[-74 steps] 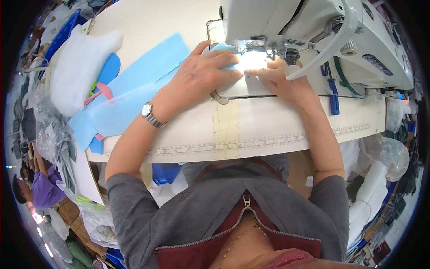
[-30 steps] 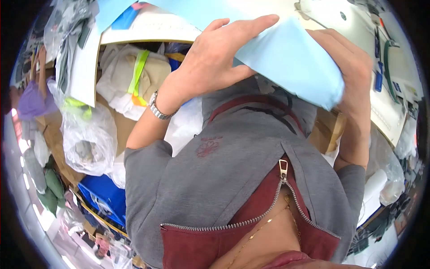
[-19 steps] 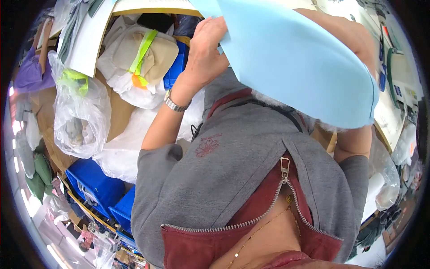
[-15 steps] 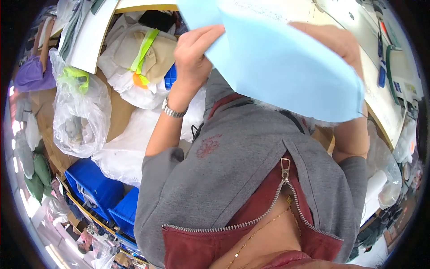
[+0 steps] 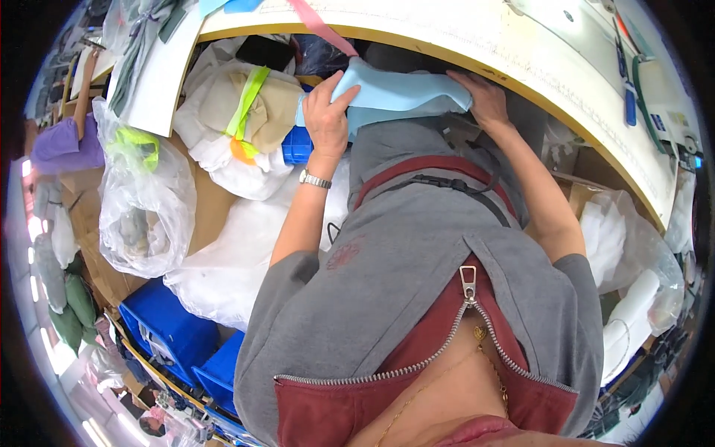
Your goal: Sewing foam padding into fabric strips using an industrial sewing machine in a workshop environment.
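Observation:
A light blue sheet of cloth (image 5: 406, 93) stretches across my lap, just below the table edge, with folds along its length. My left hand (image 5: 328, 115) is closed on its left end, the thumb and forefinger at the top. At the right end, my right hand (image 5: 482, 100) grips the same cloth, with its fingers partly hidden behind it. A pink strip (image 5: 320, 26) runs down from the table top to the upper left corner of the cloth; whether the two are joined, I cannot tell.
The white table (image 5: 447, 37) curves across the top, its wooden edge near my hands. Scissors (image 5: 629, 93) with blue handles lie at right. Left are cloth bundles with a yellow-green strip (image 5: 248, 104), a clear plastic bag (image 5: 145, 216) and blue bins (image 5: 167, 320). Another person in purple (image 5: 71, 145) is far left.
Both hands have come down from above the table to my lap with the blue cloth, which was spread wide and is now bunched. The pink strip has come into view.

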`<state>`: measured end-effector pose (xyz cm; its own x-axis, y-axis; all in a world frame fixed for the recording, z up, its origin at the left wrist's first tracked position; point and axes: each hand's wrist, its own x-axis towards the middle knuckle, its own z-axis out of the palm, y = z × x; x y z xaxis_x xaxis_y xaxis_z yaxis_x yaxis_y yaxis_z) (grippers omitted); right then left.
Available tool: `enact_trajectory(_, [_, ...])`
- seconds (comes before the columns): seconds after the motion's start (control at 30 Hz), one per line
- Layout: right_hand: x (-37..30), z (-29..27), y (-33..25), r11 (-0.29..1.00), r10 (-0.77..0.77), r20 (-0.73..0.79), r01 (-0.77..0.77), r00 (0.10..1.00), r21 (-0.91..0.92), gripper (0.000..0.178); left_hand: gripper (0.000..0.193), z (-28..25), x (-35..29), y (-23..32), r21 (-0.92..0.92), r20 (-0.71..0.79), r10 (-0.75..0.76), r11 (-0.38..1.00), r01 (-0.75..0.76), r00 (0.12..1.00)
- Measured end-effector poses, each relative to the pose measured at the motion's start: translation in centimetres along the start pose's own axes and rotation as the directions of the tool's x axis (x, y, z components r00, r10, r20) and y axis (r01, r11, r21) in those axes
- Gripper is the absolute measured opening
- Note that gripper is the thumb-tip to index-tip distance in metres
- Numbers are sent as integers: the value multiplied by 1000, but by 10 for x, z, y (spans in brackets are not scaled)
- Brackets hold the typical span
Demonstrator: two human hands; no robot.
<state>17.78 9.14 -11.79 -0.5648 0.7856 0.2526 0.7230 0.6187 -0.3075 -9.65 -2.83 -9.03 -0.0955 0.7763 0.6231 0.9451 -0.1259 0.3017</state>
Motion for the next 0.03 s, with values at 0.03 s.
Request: enact_trajectory(0.03, [1, -1, 0, 999, 26, 45, -27, 999, 27, 38, 29, 0, -3, -2, -8, 43, 6, 1000, -6, 999])
